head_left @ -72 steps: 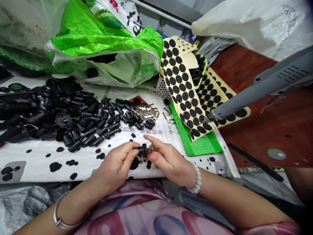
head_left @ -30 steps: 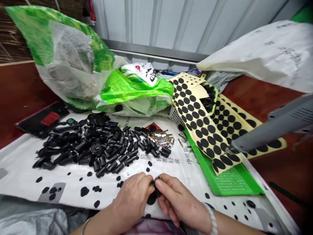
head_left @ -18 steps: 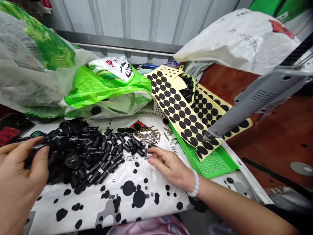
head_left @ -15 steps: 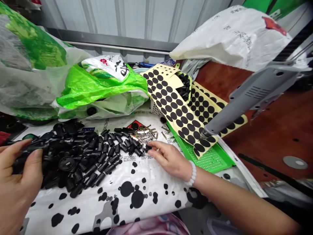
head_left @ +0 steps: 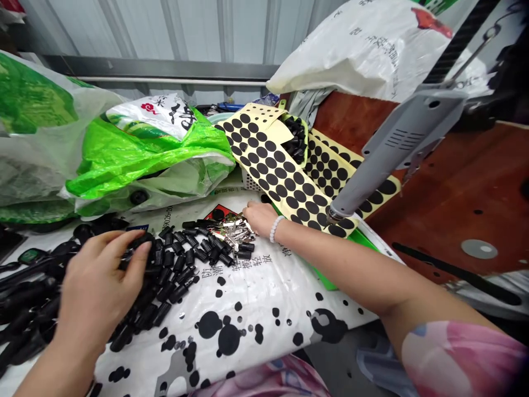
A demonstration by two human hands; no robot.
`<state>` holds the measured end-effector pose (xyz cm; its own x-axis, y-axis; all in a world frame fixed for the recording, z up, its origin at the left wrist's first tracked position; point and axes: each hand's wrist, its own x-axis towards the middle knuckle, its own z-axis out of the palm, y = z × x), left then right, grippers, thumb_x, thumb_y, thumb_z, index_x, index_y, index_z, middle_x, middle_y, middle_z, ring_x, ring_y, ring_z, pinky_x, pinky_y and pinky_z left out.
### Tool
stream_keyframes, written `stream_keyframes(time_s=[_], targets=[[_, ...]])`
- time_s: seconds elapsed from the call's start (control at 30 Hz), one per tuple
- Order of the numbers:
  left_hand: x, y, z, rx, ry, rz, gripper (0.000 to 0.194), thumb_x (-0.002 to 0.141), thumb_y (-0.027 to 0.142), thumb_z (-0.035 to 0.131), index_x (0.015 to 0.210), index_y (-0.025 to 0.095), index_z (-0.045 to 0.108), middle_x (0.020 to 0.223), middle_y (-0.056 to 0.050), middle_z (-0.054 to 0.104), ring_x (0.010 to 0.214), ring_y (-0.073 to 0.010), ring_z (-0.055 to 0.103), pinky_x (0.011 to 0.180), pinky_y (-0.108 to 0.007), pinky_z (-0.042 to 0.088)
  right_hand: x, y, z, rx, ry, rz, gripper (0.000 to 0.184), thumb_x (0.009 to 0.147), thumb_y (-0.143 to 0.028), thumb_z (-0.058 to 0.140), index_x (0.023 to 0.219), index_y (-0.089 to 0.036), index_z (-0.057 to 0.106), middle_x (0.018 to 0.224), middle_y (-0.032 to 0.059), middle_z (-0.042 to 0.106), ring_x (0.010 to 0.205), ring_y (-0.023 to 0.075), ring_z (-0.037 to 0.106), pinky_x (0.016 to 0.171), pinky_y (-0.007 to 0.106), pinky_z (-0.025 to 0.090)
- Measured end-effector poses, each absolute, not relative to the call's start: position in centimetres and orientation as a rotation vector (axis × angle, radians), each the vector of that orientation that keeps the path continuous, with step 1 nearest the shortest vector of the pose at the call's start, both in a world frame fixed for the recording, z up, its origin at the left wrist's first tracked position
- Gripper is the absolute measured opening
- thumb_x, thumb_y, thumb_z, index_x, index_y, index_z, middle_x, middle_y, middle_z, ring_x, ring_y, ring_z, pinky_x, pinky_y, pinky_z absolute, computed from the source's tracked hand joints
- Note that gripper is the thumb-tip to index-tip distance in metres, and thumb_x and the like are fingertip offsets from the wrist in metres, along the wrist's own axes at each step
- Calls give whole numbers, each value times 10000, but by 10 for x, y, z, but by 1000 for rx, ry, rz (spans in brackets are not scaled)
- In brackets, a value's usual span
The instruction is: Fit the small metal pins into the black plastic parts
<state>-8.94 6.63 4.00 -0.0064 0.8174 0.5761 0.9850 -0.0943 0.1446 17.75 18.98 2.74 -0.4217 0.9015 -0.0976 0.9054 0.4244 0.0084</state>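
My left hand reaches over the pile of black plastic parts, its fingers curled toward the thumb. Dark pieces show around its fingertips, and whatever they may grip cannot be made out. My right hand, with a white bead bracelet at its wrist, is at the far right edge of a heap of small metal pieces. Its fingers are pressed together, pointing away from me, and their tips are partly hidden. Short black ribbed caps lie just in front of the metal pieces.
A grey electric screwdriver hangs at the right, its tip over sheets of black round stickers. Beneath them shows a green tray. Green and white plastic bags stand behind the pile. Black dots cover the white tabletop sheet.
My left hand has moved right, over the black parts. My right hand has gone farther away to the metal pieces, and the small black part it held is no longer seen in its fingers.
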Motion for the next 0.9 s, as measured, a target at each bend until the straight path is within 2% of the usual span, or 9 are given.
stream_keyframes(time_s=[0.07, 0.17, 0.27, 0.37, 0.47, 0.53, 0.7, 0.77, 0.9], targets=[[-67, 86, 49, -2079, -1895, -640, 350, 888, 409, 416, 1051, 176, 619, 1051, -86, 612, 942, -252, 585, 856, -370, 454, 179, 190, 25, 1635, 2577, -74, 225, 908, -303, 565, 1036, -119, 589, 1048, 73, 600, 911, 180, 603, 801, 363, 512], [-33, 124, 53, -2277, -1972, -343, 376, 887, 377, 401, 1114, 155, 601, 1089, -103, 626, 1012, -256, 587, 882, -351, 449, 185, 180, 28, 1656, 2608, -74, 198, 931, -273, 516, 1037, -117, 577, 998, 68, 611, 872, 177, 602, 783, 358, 496], [-5, 162, 44, -2353, -1982, -221, 389, 880, 397, 415, 1144, 174, 593, 1074, -114, 644, 989, -267, 608, 839, -347, 466, 195, 161, 37, 1694, 2656, -98, 187, 947, -181, 409, 1025, -101, 559, 839, 83, 641, 741, 184, 593, 678, 319, 445], [13, 189, 33, -2413, -1981, -110, 362, 827, 410, 503, 1016, 140, 651, 989, -149, 668, 906, -289, 633, 764, -354, 486, 212, 137, 45, 1708, 2722, -156, 195, 939, -184, 383, 1025, -110, 542, 776, 79, 644, 646, 175, 563, 593, 290, 376], [18, 205, 26, -2450, -1993, -29, 310, 791, 391, 556, 897, 126, 677, 905, -145, 685, 804, -261, 648, 703, -345, 495, 231, 113, 48, 1683, 2806, -227, 163, 909, -141, 421, 998, -130, 557, 875, 72, 643, 733, 164, 572, 626, 269, 365], [16, 207, 28, -2465, -1996, -40, 305, 813, 387, 519, 906, 146, 682, 893, -123, 697, 793, -241, 651, 701, -321, 493, 241, 99, 46, 1652, 2853, -293, 149, 893, -120, 452, 965, -140, 581, 917, 60, 640, 799, 153, 576, 667, 254, 374], [2, 174, 45, -2454, -1968, -241, 432, 901, 387, 320, 1135, 172, 613, 1099, -99, 659, 978, -243, 617, 835, -315, 466, 250, 72, 31, 1578, 2893, -446, 145, 872, -108, 508, 934, -162, 628, 875, 22, 648, 783, 126, 575, 684, 233, 389], [-3, 143, 45, -2492, -1887, -337, 438, 903, 410, 335, 1194, 184, 573, 1155, -79, 627, 1022, -230, 595, 886, -311, 449, 249, 65, 24, 1566, 2887, -441, 147, 867, -106, 511, 907, -153, 645, 936, 56, 634, 831, 155, 569, 697, 259, 391], [-9, 71, 20, -2642, -1416, -519, 390, 917, 394, 391, 1167, 170, 589, 1101, -100, 629, 961, -229, 602, 864, -344, 469, 245, 57, 18, 1541, 2880, -346, 162, 895, -147, 488, 911, -135, 649, 1027, 110, 587, 895, 203, 541, 708, 309, 387]])
